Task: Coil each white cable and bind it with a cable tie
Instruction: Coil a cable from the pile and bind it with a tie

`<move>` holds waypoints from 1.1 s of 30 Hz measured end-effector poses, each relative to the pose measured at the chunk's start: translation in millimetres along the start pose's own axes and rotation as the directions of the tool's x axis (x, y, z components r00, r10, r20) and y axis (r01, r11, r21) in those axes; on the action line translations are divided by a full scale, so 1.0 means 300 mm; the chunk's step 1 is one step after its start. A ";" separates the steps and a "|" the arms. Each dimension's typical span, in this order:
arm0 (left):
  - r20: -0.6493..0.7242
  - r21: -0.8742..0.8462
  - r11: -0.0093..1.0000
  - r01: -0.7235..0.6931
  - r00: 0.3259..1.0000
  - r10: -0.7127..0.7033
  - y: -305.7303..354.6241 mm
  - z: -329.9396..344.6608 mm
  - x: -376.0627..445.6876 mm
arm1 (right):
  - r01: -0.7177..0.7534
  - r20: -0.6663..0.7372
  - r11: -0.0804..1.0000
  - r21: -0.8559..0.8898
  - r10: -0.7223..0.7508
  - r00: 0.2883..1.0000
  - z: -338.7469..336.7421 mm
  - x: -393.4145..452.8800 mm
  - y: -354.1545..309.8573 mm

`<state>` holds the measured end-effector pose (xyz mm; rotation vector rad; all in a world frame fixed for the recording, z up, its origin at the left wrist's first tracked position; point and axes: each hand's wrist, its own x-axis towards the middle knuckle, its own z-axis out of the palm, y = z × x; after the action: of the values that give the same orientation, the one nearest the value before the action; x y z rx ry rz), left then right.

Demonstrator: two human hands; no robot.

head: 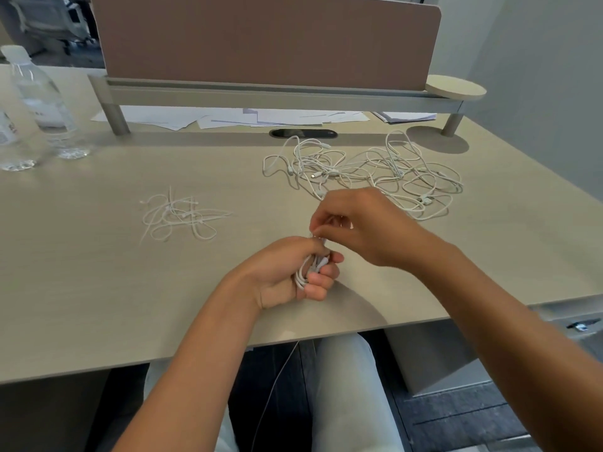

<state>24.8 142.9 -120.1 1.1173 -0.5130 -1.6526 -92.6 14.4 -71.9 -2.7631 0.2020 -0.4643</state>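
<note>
While the left hand (287, 275) clenches a coiled white cable (308, 270) near the desk's (98, 288) front edge to keep its loops together, the right hand (355, 223) pinches something small above it, probably a tie; loose cables (365, 168) lie far right; spare cable ties (179, 216) left.

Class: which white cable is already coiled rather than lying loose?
The cable in the left hand, bunched into loops; the others lie tangled on the desk.

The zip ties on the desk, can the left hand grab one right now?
Probably not yet. The left hand is closed around the coiled cable. The pile of cable ties lies open on the desk, nothing blocking it, so the hand must let go first.
</note>
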 end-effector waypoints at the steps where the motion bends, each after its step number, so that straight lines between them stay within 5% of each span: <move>1: 0.044 -0.038 0.999 -0.005 0.999 0.006 -0.001 -0.002 -0.002 | 0.024 -0.051 0.999 0.043 -0.021 0.998 0.012 -0.023 0.010; 7: 0.218 -0.182 0.983 0.012 0.976 0.028 -0.022 -0.010 0.014 | 0.051 -0.245 0.963 0.263 0.016 0.969 0.055 -0.089 0.023; 14: 0.268 -0.216 0.976 -0.003 0.961 0.062 -0.034 -0.013 0.036 | 0.029 -0.330 0.956 0.293 0.073 0.941 0.068 -0.112 0.025; 23: 0.288 -0.279 0.960 0.025 0.956 0.059 -0.043 -0.024 0.056 | 0.086 -0.305 0.982 0.171 -0.031 0.952 0.089 -0.145 0.048; 33: 0.238 -0.307 0.951 0.040 0.971 0.036 -0.056 -0.015 0.075 | 0.029 -0.255 0.985 0.169 0.015 0.967 0.104 -0.178 0.066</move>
<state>19.2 129.8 -144.4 0.6909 -0.3872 -1.8090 -133.6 15.5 -122.1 -2.5310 0.2029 -0.8028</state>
